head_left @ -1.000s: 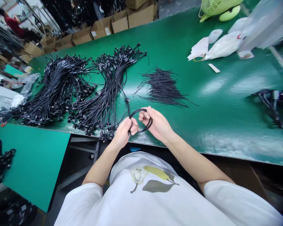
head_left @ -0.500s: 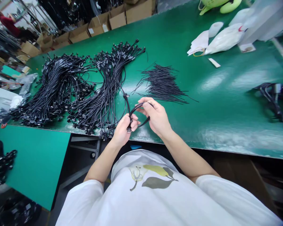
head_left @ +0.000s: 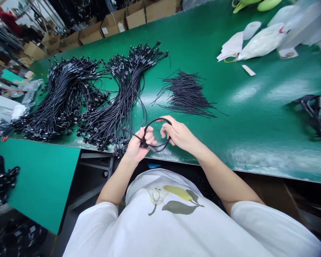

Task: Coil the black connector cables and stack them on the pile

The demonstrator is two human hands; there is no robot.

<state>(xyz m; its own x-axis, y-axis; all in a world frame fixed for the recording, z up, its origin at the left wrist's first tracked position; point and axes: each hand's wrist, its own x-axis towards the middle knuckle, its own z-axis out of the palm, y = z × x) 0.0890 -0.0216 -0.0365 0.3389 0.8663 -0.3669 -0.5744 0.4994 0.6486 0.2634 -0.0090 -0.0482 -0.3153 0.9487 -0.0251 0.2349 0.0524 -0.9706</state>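
A black cable [head_left: 153, 121] is wound into a loop between my two hands. My left hand [head_left: 138, 145] is closed on the left side of the loop, where strands and a grey sleeve-like part come together; the connector ends are partly hidden by the fingers. On the loop's right side, my right hand [head_left: 182, 137] has its fingers curled about the cable. Just left of my hands lies a fanned bundle of black cables [head_left: 123, 96] with connector ends. Beyond my right hand is a pile of thin black strips [head_left: 187, 93], which look like wire ties.
Another large cable bundle [head_left: 65, 94] lies further left on the green table [head_left: 246, 132]. White packets [head_left: 262, 43] and a small white piece [head_left: 248, 70] sit at the back right. Dark cables [head_left: 314, 112] rest at the right edge. Cardboard boxes [head_left: 113, 24] line the far side. A person in red [head_left: 6, 19] is far off.
The loop has turned and opened wider between my hands. The metal connector that stuck out below my left hand no longer shows there. My right hand has shifted slightly right and down.
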